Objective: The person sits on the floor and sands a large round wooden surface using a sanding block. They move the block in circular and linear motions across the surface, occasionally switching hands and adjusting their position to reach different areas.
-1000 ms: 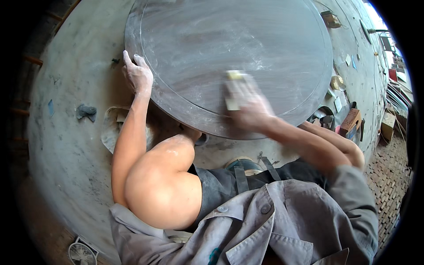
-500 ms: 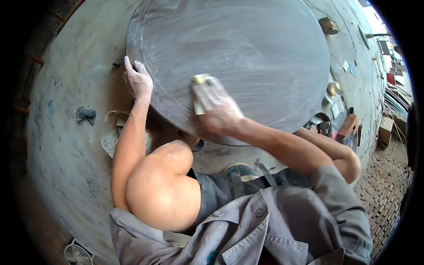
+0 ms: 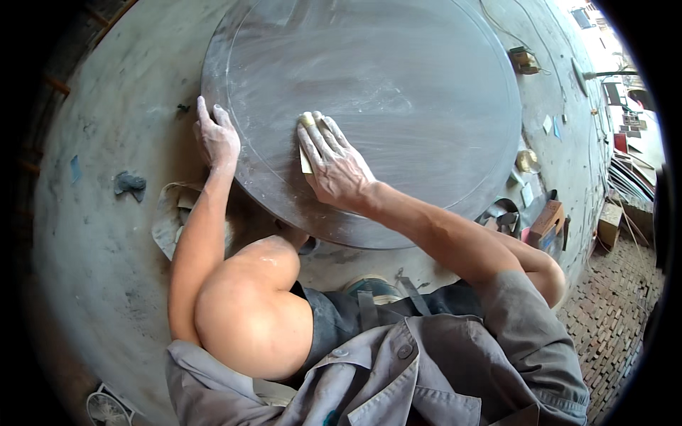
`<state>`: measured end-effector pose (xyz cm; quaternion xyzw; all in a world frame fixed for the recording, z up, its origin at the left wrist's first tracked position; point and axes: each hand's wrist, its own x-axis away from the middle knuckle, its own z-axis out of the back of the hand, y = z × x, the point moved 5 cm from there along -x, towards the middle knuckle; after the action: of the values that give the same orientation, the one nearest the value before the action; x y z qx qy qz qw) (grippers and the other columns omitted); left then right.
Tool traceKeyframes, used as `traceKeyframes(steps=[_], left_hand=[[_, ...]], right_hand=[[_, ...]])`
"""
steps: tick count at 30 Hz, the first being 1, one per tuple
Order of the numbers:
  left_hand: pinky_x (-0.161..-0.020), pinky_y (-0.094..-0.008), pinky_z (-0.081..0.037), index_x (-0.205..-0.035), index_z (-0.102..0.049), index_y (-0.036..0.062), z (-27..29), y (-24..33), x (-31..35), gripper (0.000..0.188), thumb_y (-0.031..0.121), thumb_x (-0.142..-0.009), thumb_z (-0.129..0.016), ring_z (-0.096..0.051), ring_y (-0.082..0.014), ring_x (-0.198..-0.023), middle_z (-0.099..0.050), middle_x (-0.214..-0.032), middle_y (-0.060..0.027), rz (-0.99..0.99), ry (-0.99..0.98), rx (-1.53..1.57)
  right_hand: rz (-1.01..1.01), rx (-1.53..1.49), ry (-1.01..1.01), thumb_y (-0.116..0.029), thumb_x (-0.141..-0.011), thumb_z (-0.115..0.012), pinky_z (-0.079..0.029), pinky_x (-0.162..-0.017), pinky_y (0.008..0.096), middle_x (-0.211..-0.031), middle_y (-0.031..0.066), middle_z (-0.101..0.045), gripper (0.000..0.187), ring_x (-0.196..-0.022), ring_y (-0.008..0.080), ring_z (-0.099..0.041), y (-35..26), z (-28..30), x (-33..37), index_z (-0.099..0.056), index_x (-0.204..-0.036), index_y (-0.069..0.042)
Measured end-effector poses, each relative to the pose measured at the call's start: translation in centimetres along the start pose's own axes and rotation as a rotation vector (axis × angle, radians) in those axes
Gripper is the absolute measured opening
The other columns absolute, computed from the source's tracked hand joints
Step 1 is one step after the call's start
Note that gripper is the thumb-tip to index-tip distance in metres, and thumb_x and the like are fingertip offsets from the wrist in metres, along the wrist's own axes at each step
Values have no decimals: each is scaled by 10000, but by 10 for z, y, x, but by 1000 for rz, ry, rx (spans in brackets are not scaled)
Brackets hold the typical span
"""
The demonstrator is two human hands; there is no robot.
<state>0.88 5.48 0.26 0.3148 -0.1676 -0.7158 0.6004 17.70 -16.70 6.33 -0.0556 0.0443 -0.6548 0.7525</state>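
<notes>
A large round dark grey tabletop (image 3: 398, 64) lies in front of me, streaked with pale dust and marked by a thin ring line near its rim. My right hand (image 3: 332, 156) presses flat on its near left part, fingers stretched over a pale yellowish piece of sandpaper (image 3: 305, 162). Most of that sheet is hidden under the palm and fingers. At the left rim my left hand (image 3: 217, 138) holds the edge, thumb over the top and index finger along the side. Its other fingers are largely hidden. White dust coats both hands.
A pale bag (image 3: 168, 220) sits by my left knee, with a dark crumpled cloth (image 3: 130, 184) farther left. Right of the tabletop are a brown wooden block (image 3: 547, 221), a small box-like thing (image 3: 524, 60) and cables. My bent knees flank the tabletop's near edge.
My right hand has slid slightly left with the sandpaper and is no longer blurred. The left hand stays on the rim. The whole view has shifted a little.
</notes>
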Motion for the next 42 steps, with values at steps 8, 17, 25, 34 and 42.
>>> traceKeyframes(steps=[8,17,25,34,42], left_hand=[[-930,-490,-481,-1526,-413,160,21,5,1,530,390,-1051,-464,-613,-426,-1057,-609,-1132,-276,67,-35,0],[-910,-485,-494,-1514,-440,167,15,-11,5,514,382,-1049,-478,-628,-419,-1032,-623,-1138,-267,-5,19,25],[-923,-478,-488,-1504,-456,158,12,0,4,504,374,-1050,-480,-621,-420,-1060,-623,-1166,-269,60,-18,6],[-1082,-444,-430,-1449,-460,-34,15,-12,-1,639,448,-1034,-516,-536,-420,-1294,-547,-1399,-297,187,-13,139],[-1024,-442,-476,-1382,-509,-81,13,-5,11,748,546,-983,-588,-597,-440,-1207,-606,-1302,-321,248,-64,385]], right_hand=[[-470,219,-79,-148,-925,-481,-101,-1254,552,-1605,348,-200,687,-1524,475,-150,163,35,131,-269,-1512,138],[-179,-35,-68,-189,-942,-462,-159,-1259,506,-1628,278,-232,679,-1518,433,-218,101,21,44,-278,-1542,72],[-223,-33,113,-219,-938,-486,-141,-1258,514,-1581,347,-271,687,-1502,486,-214,60,4,-16,-309,-1497,140],[-407,131,30,-105,-939,-461,-111,-1253,550,-1609,357,-175,680,-1509,511,-146,228,20,94,-227,-1526,145],[42,51,64,-186,-928,-474,-155,-1264,491,-1607,312,-243,698,-1506,449,-224,62,-6,-104,-271,-1537,89]])
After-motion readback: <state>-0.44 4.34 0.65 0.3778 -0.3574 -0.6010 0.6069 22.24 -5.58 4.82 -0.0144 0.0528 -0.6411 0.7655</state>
